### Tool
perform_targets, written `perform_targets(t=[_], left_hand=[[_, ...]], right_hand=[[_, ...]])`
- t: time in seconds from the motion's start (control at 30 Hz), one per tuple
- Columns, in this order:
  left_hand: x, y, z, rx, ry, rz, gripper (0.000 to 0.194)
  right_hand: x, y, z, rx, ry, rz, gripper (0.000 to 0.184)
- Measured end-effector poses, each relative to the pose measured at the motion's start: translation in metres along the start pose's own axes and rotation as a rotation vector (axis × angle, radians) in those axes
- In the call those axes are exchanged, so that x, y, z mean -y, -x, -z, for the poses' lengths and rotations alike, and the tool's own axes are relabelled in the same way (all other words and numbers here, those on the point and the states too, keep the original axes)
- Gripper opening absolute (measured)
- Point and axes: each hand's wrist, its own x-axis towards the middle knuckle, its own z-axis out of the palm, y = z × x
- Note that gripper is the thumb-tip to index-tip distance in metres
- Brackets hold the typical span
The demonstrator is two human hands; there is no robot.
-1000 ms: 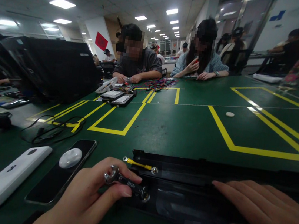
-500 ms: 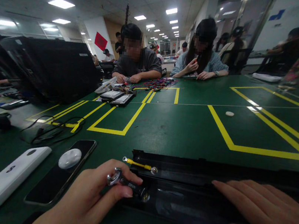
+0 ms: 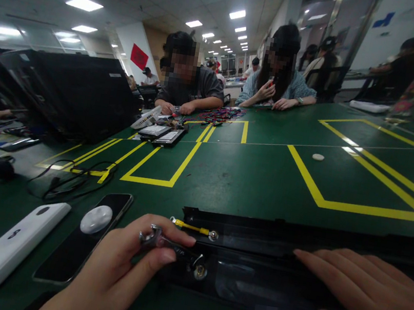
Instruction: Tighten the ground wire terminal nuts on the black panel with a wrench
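Between the thumb and index finger of my left hand (image 3: 125,259) is a small combination wrench (image 3: 185,254), its open jaw pointing back over the hand. The ring end sits tilted just above and beside a brass-coloured nut (image 3: 199,272) on a long black panel (image 3: 243,279). My right hand (image 3: 369,290) lies over the panel's right side, fingers stretched out and holding nothing. A short yellow wire (image 3: 194,227) with a ring terminal is fastened to the panel by a second nut (image 3: 213,235) and sticks out leftward.
Left of my hand lie a phone (image 3: 87,241) and a white power bank (image 3: 8,249). Behind them is a black cable (image 3: 71,176). Hard drives (image 3: 168,138) and a black case (image 3: 68,93) stand farther off. Two people sit across the green table (image 3: 227,173).
My left hand has drawn slightly left and up with the wrench. The ring end has come off the nut, which now shows fully. My right hand stays put.
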Motion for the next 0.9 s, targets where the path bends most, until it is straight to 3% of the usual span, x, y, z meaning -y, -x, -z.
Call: perform_targets(t=[0.13,0.2,0.33,0.43,0.53,0.63,0.77,0.9], left_hand=[[-0.009,-0.003,-0.003,-0.163,0.283,0.227,0.013],[-0.012,-0.005,-0.004,-0.185,0.408,0.346,0.006],[-0.015,-0.014,-0.003,-0.141,0.605,0.525,0.019],[-0.014,-0.018,0.001,-0.134,0.621,0.642,0.028],[-0.008,-0.017,0.002,-0.116,0.593,0.591,0.033],[-0.002,-0.012,0.0,-0.087,0.511,0.474,0.022],[-0.002,-0.007,-0.002,-0.012,0.334,0.361,0.011],[-0.002,-0.006,-0.004,0.03,0.251,0.292,0.013]], right_hand=[[-0.001,-0.002,-0.003,0.004,-0.001,-0.013,0.08],[-0.002,-0.003,-0.004,0.0,-0.027,-0.031,0.079],[-0.004,0.002,-0.003,-0.051,-0.126,-0.093,0.079],[-0.005,0.006,-0.003,-0.054,-0.139,-0.103,0.078],[-0.003,0.001,-0.004,-0.088,-0.204,-0.18,0.075],[0.001,-0.012,-0.005,-0.14,-0.308,-0.26,0.072],[0.006,-0.028,-0.005,-0.155,-0.339,-0.264,0.07],[0.003,-0.021,-0.003,-0.153,-0.343,-0.258,0.07]])
